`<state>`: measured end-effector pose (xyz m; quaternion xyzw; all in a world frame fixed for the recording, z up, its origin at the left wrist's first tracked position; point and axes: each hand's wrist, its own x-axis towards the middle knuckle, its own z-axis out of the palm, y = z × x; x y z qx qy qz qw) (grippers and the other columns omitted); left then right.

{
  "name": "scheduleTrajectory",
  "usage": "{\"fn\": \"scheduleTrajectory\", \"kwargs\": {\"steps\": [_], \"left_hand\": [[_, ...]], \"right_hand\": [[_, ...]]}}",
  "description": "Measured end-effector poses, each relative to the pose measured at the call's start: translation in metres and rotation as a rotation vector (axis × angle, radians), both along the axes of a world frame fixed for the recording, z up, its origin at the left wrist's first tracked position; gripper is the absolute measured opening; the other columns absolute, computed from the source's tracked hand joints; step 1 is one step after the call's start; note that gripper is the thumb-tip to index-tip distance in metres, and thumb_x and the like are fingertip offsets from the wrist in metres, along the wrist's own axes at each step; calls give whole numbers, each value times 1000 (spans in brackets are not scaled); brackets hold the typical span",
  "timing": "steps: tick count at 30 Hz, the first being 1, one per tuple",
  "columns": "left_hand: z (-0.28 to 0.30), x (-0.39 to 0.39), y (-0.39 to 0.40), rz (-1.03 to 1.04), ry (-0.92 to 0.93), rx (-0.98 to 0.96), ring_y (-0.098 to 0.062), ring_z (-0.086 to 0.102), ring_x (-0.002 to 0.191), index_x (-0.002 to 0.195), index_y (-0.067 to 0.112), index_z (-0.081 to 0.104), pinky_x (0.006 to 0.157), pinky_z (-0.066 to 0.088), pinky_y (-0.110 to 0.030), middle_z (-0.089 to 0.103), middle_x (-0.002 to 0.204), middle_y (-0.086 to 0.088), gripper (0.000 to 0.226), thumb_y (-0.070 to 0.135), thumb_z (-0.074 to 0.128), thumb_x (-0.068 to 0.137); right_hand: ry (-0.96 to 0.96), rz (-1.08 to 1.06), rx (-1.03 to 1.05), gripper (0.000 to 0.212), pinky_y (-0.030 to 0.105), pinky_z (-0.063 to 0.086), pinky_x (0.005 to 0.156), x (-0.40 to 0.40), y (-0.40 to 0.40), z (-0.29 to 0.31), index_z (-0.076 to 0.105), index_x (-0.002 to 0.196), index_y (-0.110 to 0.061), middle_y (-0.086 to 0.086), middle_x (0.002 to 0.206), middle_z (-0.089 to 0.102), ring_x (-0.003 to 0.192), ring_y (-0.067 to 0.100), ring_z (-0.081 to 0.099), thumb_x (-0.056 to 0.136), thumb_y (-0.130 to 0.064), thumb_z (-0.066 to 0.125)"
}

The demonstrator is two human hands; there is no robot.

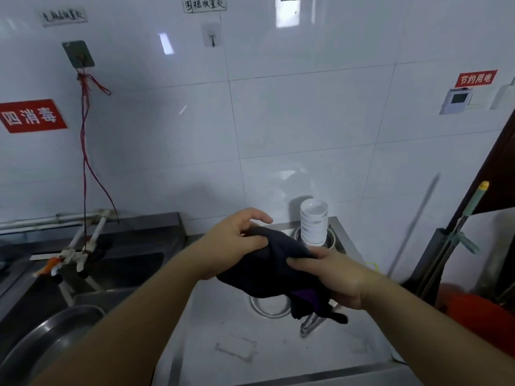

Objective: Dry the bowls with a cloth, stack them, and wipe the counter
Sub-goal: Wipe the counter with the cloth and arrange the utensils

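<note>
A dark cloth [274, 264] with a purple patch is bunched between both hands above the steel counter [239, 324]. My left hand [234, 240] grips its upper left side, thumb and fingers wrapped over it. My right hand [331, 274] clutches its right side. Whether a bowl sits inside the cloth is hidden. A stack of several white bowls [314, 224] stands upright at the back of the counter, inside a metal bowl [331, 240]. Under the cloth a metal ring or bowl rim [266, 309] rests on the counter.
A steel sink [117, 268] with a faucet [75, 254] lies to the left, a large metal basin [53, 338] at lower left. Metal tongs [308, 325] lie on the counter. A mop handle [457, 232] and an orange object [479, 310] stand at right. White tiled wall behind.
</note>
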<state>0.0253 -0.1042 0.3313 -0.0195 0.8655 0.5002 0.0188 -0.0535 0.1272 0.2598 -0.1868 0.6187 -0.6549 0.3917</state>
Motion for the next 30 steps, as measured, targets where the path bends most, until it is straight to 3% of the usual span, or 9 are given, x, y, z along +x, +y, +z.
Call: {"fn": "scheduleTrajectory", "kwargs": {"steps": [5, 7, 10, 15, 17, 19, 22, 26, 30], "left_hand": [[15, -1, -32, -77, 7, -328, -6, 74, 95, 122, 46, 65, 91, 58, -30, 77, 113, 16, 33, 27, 73, 96], [22, -4, -43, -122, -8, -468, -4, 70, 103, 129, 48, 63, 91, 53, -25, 72, 122, 20, 38, 35, 75, 95], [33, -10, -54, -184, -65, -688, -3, 63, 109, 134, 46, 62, 86, 46, -21, 67, 126, 21, 41, 49, 72, 95], [41, -23, -65, -217, -101, -886, -8, 61, 83, 93, 30, 67, 69, 45, -26, 65, 92, 11, 28, 57, 61, 99], [43, -27, -68, -207, -65, -880, -5, 57, 77, 85, 31, 61, 65, 40, -26, 62, 87, 11, 27, 53, 61, 101], [47, -29, -72, -197, -13, -852, -3, 55, 76, 90, 28, 61, 63, 37, -24, 61, 87, 11, 24, 48, 61, 103], [56, -30, -82, -186, 40, -777, -2, 58, 79, 99, 27, 63, 65, 39, -23, 63, 90, 13, 15, 41, 60, 105], [64, -36, -89, -185, 46, -763, 2, 57, 84, 103, 33, 61, 68, 40, -19, 62, 95, 16, 3, 35, 63, 104], [64, -43, -93, -165, 23, -813, -10, 61, 85, 96, 31, 64, 68, 43, -26, 65, 93, 11, 14, 44, 68, 100]], "right_hand": [[325, -37, 122, 16, 27, 61, 81, -4, -14, 11, 80, 108, -25, 4, 106, 81, 98, 20, 78, 100, -24, 66], [561, -14, 276, 8, 34, 61, 80, -11, -15, 24, 76, 97, -27, -4, 92, 78, 87, 11, 74, 97, -33, 70], [880, 19, 499, 23, 29, 54, 75, -22, -19, 45, 64, 89, -33, -12, 83, 71, 77, 3, 65, 84, -50, 78], [1200, 162, 711, 33, 26, 44, 64, -35, -25, 75, 53, 79, -29, -7, 78, 64, 72, 6, 59, 79, -49, 80], [1182, 168, 696, 38, 23, 42, 62, -39, -23, 83, 49, 79, -32, -9, 78, 63, 70, 5, 58, 77, -50, 82], [1024, 164, 632, 40, 23, 45, 66, -40, -19, 89, 53, 83, -35, -13, 79, 64, 71, 2, 58, 74, -64, 79], [845, 58, 585, 53, 29, 50, 86, -45, -12, 97, 66, 100, -35, -13, 97, 71, 92, 7, 66, 82, -82, 51], [1129, 55, 747, 25, 27, 41, 67, -59, -10, 106, 58, 85, -33, -9, 84, 65, 80, 8, 60, 95, -56, 62], [1320, 1, 834, 35, 27, 35, 58, -68, -6, 109, 52, 76, -32, -10, 71, 59, 69, 3, 55, 87, -58, 73]]}}
